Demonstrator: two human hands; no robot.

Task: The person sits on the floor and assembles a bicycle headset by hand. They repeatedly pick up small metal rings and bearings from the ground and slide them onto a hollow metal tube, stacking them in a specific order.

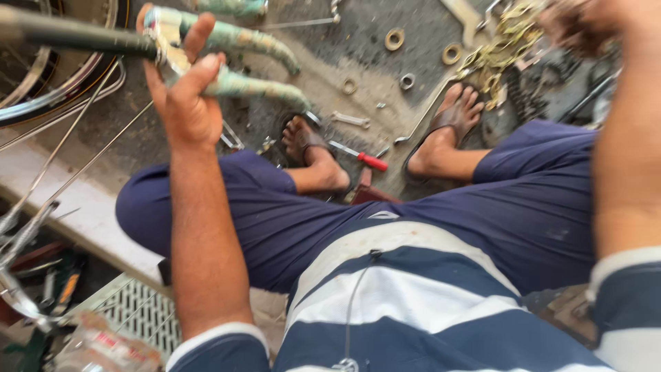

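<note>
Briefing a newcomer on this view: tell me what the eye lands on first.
First, the left hand at upper left, gripping a pale green bike frame beside a wheel. Next, the sandalled feet on the dirty floor, with a red-handled screwdriver between them and washers scattered beyond. The right hand is blurred at top right, near a heap of brass parts.

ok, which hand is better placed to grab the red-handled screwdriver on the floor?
Probably the right. The left hand is wrapped around the pale green bike frame by the black tube. The right hand, blurred at top right, seems free, though it's raised, away from the screwdriver.
</note>
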